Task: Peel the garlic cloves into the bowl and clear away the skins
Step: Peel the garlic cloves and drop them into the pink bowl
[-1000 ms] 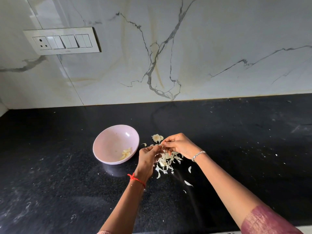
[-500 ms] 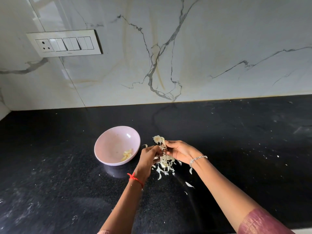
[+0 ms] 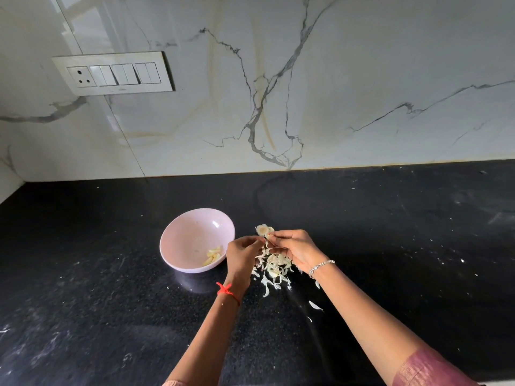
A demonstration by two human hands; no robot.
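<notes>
A pale pink bowl (image 3: 178,232) stands on the black counter (image 3: 83,316) and holds a few peeled garlic cloves (image 3: 213,255) at its right side. Just right of the bowl my left hand (image 3: 241,256) and my right hand (image 3: 295,249) meet over a heap of white garlic skins (image 3: 274,267). Both hands have curled fingers pinching a small garlic piece between them; the piece itself is mostly hidden by the fingers. A garlic root end (image 3: 264,230) lies just behind my right fingertips.
Loose skin flakes (image 3: 315,305) lie scattered on the counter in front of the heap. A marble wall with a switch panel (image 3: 114,73) rises behind the counter. Small white crumbs dot the counter to the right.
My hands have stayed over the skin heap, working at the piece between them. My right fingers have shifted slightly toward the root end; the view has tilted a little.
</notes>
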